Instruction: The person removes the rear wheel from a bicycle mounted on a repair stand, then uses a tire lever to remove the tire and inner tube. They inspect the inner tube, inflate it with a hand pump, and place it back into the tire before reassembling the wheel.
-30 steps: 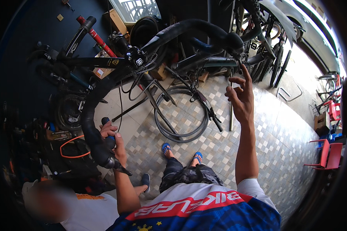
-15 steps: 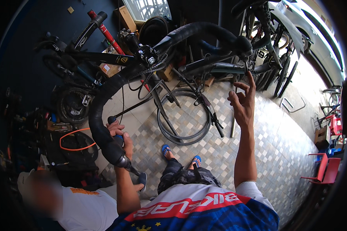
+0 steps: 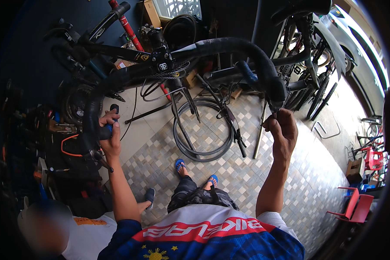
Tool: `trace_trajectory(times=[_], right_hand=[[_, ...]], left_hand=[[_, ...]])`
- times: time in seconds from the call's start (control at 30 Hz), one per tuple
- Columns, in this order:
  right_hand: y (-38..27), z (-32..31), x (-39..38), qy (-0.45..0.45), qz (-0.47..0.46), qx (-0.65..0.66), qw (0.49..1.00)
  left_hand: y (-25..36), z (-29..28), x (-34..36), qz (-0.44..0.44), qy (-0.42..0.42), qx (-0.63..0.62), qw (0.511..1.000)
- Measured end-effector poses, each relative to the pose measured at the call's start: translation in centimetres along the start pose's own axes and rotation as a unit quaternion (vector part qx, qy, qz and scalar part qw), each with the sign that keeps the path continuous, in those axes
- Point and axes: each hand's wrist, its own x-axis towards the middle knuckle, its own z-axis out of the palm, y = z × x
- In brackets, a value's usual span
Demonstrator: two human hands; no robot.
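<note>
Head view, centre frame: black drop handlebar (image 3: 221, 45) arching from left edge across upper middle to right. Left hand (image 3: 110, 134) closed around left drop at mid-left. Right hand (image 3: 283, 130) at right drop end, fingers pinched shut on something small, unidentifiable. Loose tyre (image 3: 203, 149) on tiled floor (image 3: 264, 182) below; red chairs (image 3: 355, 203) lower right.

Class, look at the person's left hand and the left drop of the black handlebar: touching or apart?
Touching. The head view shows the left hand pressed against the handlebar's left drop, fingers curled onto it.
</note>
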Motion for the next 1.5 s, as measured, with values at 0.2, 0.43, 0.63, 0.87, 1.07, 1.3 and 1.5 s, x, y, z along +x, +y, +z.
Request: trace_trajectory(times=[0.2, 0.43, 0.63, 0.87, 1.07, 1.3, 1.5], right_hand=[[-1.1, 0.1, -2.2, -0.047, 0.003, -0.032, 0.998], [-1.4, -0.1, -2.7, -0.042, 0.002, -0.047, 0.998], [0.5, -1.2, -1.1, 0.011, -0.023, -0.029, 0.999], [6.0, -2.8, -0.7, 0.033, 0.076, -0.107, 0.991], [14.2, -1.6, -6.0, -0.037, 0.223, -0.149, 0.963], [17.5, 8.9, -11.2, -0.33, 0.163, -0.395, 0.841], [17.0, 23.4, -14.2, -0.5, 0.071, -0.429, 0.749]], left_hand=[[-2.5, -1.0, 1.6, -0.018, -0.001, -0.046, 0.999], [-2.4, -0.7, 1.5, -0.022, 0.02, -0.059, 0.998], [0.6, 0.2, 0.1, -0.011, 0.011, -0.007, 1.0], [6.7, 4.4, -3.7, -0.039, 0.039, 0.094, 0.994], [12.0, 6.7, -6.0, -0.022, -0.148, 0.132, 0.98], [14.1, 2.9, -6.4, 0.015, -0.262, -0.131, 0.956], [8.0, -8.7, -9.8, -0.07, -0.227, -0.005, 0.971]])
